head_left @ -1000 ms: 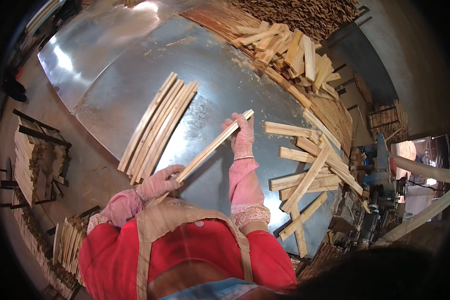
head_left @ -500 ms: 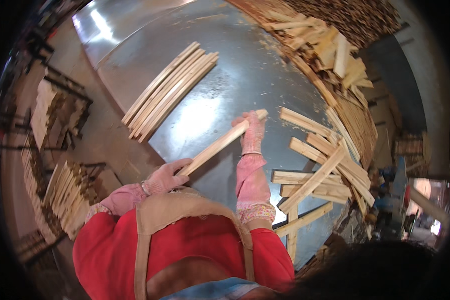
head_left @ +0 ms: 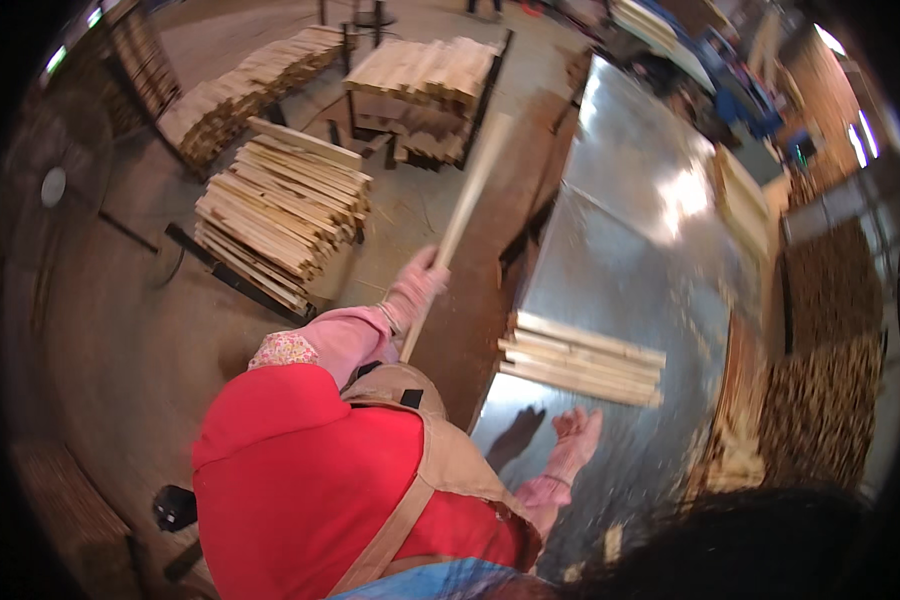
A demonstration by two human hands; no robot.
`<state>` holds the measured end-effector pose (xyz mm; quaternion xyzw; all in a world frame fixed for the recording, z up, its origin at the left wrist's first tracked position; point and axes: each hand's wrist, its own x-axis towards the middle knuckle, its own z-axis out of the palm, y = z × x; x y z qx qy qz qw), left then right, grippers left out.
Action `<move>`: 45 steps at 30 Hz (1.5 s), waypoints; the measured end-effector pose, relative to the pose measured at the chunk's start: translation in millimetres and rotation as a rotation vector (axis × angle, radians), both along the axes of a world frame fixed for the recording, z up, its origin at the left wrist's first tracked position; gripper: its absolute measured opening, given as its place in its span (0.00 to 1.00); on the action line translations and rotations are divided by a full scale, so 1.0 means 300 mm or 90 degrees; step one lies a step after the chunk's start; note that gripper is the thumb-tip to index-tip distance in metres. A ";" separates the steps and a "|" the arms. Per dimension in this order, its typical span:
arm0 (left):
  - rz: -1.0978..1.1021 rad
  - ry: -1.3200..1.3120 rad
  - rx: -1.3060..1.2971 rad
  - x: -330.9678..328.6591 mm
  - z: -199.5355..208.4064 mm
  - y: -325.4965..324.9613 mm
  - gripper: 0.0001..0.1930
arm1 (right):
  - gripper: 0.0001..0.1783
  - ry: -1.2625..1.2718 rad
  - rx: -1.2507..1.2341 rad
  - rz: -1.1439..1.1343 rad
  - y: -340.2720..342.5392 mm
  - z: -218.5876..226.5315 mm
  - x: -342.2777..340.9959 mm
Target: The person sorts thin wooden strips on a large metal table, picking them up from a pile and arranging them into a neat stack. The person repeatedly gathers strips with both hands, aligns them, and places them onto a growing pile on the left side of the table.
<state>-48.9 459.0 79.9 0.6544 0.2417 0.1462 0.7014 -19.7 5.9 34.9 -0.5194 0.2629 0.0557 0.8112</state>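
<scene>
In my gloved left hand (head_left: 415, 287) is a long, narrow wooden strip (head_left: 467, 195), gripped around its lower half and held out slantwise off the table's left side. The strip is blurred by motion, and its far end reaches toward the racks of wood. My gloved right hand (head_left: 577, 440) is over the metal table, its fingers loosely bent and slightly apart with nothing visible in them. Just beyond that hand, several wooden strips (head_left: 582, 358) lie side by side on the shiny metal tabletop (head_left: 630, 250).
A low stack of strips (head_left: 285, 205) stands on a rack at the left, near the held strip. Farther back are another loaded rack (head_left: 425, 70) and a long pile of strips (head_left: 255, 90). Bundled wood (head_left: 820, 370) stands beyond the table's right edge.
My right hand has let go of the strip, which my left hand has swung off the table to the left. The view has turned left toward the racks.
</scene>
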 end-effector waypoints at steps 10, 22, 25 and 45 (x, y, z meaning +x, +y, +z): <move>0.712 0.125 -0.055 -0.197 -0.563 1.188 0.22 | 0.27 0.107 -0.008 0.348 0.696 0.050 0.204; 0.515 0.609 0.205 0.365 -0.601 1.778 0.30 | 0.30 0.168 -0.155 0.203 0.822 0.125 0.068; 0.377 0.573 0.520 0.473 -0.806 1.694 0.26 | 0.35 0.234 -0.228 0.078 0.763 0.192 -0.080; -0.821 -0.146 0.198 0.205 -0.228 -0.753 0.18 | 0.53 0.952 -0.806 -0.485 -0.301 -0.124 -1.634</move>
